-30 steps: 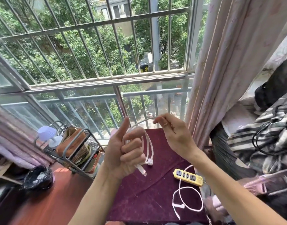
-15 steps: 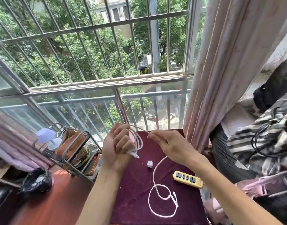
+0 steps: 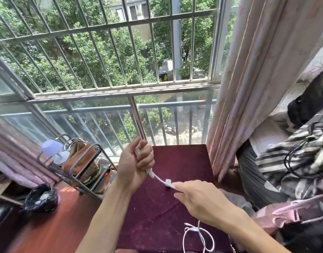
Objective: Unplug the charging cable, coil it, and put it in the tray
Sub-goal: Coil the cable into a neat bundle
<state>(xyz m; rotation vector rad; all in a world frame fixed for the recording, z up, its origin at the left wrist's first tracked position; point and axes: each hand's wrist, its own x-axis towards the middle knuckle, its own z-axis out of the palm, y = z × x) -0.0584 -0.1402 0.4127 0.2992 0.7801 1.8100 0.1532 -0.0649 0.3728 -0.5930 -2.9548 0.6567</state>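
Observation:
My left hand is closed around loops of the white charging cable, held upright over the dark red cloth. A short stretch of the white charging cable runs from the bottom of that fist to my right hand, whose fingertips pinch it beside a small white clip. The loose tail of the cable lies in a loop on the cloth near the front edge. A metal wire rack with a brown pouch stands to the left. The yellow power strip is hidden from view.
A small lavender lamp sits at the rack's left end. A black bag rests on the reddish wooden tabletop. Pink curtains hang to the right, next to striped bedding with a black cord. Window bars lie straight ahead.
My right hand has dropped from the top of the coil down to the cable below my left fist. My left hand has shut tighter on the loops. The power strip has left the view.

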